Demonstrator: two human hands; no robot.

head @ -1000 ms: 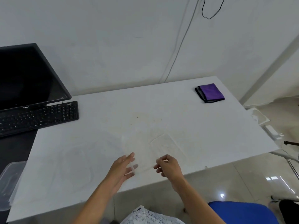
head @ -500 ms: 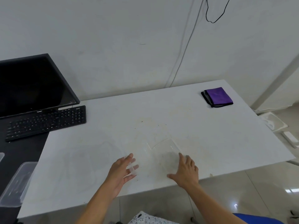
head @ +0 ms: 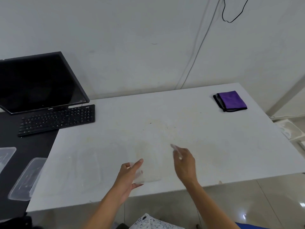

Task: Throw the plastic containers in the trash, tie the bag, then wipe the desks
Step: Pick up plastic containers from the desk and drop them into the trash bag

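Observation:
A clear plastic container sits near the front edge of the white desk. My left hand grips its left side, thumb and fingers curled round the rim. My right hand is lifted just right of the container and pinches a thin clear lid, which is blurred and seen edge-on. A fainter clear container lies further left on the white desk. Two more clear containers rest on the black desk at the left, one nearer and one at the frame's edge. A folded purple cloth lies at the desk's far right.
A black monitor and black keyboard stand on the black desk at the left. Cables run down the wall behind. Faint stains mark the white desk's middle. A tiled floor lies to the right, with white objects on it.
My right hand has come off the desk and lifted the clear lid it was pressing. My left hand now grips the container's side. The view has shifted to the left.

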